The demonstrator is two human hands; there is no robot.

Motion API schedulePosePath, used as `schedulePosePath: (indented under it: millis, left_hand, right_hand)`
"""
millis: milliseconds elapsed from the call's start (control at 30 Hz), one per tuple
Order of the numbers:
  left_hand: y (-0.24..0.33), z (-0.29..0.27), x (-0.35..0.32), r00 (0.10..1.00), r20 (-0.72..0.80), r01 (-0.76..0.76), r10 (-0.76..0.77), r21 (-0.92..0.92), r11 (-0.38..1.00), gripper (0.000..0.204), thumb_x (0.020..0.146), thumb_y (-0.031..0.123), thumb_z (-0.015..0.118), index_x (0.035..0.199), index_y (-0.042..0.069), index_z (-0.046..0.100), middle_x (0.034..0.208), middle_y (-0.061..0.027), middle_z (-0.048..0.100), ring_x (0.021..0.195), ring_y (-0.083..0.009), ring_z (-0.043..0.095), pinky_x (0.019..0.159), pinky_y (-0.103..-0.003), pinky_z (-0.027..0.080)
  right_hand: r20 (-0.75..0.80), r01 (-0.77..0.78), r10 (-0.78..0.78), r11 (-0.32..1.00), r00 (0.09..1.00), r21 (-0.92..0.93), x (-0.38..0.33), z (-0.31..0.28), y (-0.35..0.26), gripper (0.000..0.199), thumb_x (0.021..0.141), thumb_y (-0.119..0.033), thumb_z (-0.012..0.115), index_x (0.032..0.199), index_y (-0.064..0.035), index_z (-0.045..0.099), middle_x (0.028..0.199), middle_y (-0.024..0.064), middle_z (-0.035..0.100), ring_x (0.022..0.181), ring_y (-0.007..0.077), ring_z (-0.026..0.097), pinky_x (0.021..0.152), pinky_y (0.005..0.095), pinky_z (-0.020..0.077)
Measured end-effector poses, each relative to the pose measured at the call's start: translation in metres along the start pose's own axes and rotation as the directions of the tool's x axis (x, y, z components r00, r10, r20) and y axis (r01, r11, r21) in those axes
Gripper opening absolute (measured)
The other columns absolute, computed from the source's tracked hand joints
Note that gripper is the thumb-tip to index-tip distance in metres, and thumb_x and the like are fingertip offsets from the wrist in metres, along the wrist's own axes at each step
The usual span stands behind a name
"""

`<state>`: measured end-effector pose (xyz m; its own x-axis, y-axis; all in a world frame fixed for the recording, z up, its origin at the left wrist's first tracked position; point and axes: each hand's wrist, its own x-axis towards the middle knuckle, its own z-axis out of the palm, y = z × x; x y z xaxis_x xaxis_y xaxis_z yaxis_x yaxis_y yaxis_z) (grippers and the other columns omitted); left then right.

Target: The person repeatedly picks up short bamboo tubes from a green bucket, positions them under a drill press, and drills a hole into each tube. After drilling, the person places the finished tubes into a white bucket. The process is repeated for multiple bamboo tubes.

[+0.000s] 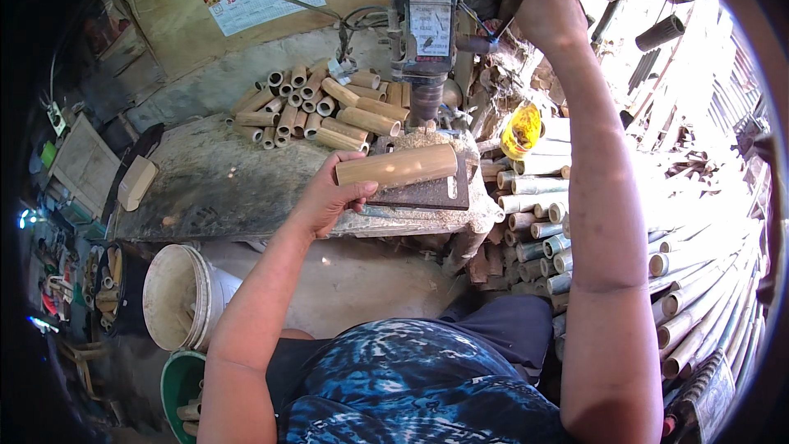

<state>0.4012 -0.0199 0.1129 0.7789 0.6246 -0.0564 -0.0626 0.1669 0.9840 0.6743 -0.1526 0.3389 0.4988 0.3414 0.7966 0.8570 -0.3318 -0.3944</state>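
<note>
My left hand (pixel 323 201) is closed around a short bamboo tube (pixel 399 166), which lies nearly level over the small dark metal table (pixel 411 197) of a drill press (pixel 430 66). The press's chuck (pixel 426 103) hangs right above the tube's far side; whether a bit touches the bamboo cannot be seen. My right hand (pixel 552 10) is raised high beside the press head with its fingers curled shut. What they grip is hidden from this side. Pale sawdust (pixel 472 218) covers the press table's edges.
Cut bamboo tubes (pixel 304 107) are heaped behind on the wooden bench (pixel 238 177). Long bamboo poles (pixel 690 312) are stacked at the right, below a yellow container (pixel 520 131). White buckets (pixel 197 300) and a green tub (pixel 177 390) stand at the lower left.
</note>
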Motion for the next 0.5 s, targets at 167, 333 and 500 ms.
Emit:
schedulePosePath:
  millis: [167, 333, 500]
  left_hand:
    - [-0.01, 0.001, 0.013, 0.965, -0.008, -0.246, 0.262, 0.318, 0.916, 0.061, 0.084, 0.01, 0.083, 0.134, 0.01, 0.049, 0.115, -0.0064, 0.063, 0.1, -0.0149, 0.061, 0.086, -0.031, 0.053]
    - [-0.016, -0.002, 0.018, 0.963, 0.02, -0.261, 0.27, 0.328, 0.908, 0.06, 0.085, 0.013, 0.084, 0.134, 0.008, 0.051, 0.122, -0.0072, 0.062, 0.109, -0.016, 0.059, 0.091, -0.032, 0.052]
    - [-0.018, 0.003, 0.021, 0.94, -0.021, -0.323, 0.339, 0.254, 0.912, 0.06, 0.085, 0.009, 0.083, 0.135, 0.01, 0.052, 0.121, -0.0035, 0.06, 0.109, -0.0132, 0.058, 0.093, -0.029, 0.051]
  right_hand:
    - [0.03, -0.005, 0.006, 1.0, 1.0, -0.021, 0.008, 0.001, -0.003, 0.039, 0.097, -0.021, 0.054, 0.131, -0.0044, 0.05, 0.103, 0.0287, 0.07, 0.102, 0.0486, 0.065, 0.087, 0.0552, 0.0507]
    - [-0.085, 0.042, -0.045, 0.998, 0.995, -0.039, 0.02, 0.016, 0.019, 0.036, 0.099, -0.023, 0.051, 0.129, -0.003, 0.051, 0.1, 0.0279, 0.07, 0.1, 0.0482, 0.065, 0.084, 0.055, 0.0508]
    - [-0.142, 0.185, -0.183, 0.983, 0.973, 0.004, 0.019, 0.023, 0.023, 0.03, 0.1, -0.019, 0.048, 0.125, -0.0021, 0.052, 0.096, 0.0279, 0.069, 0.095, 0.0482, 0.064, 0.081, 0.0528, 0.0512]
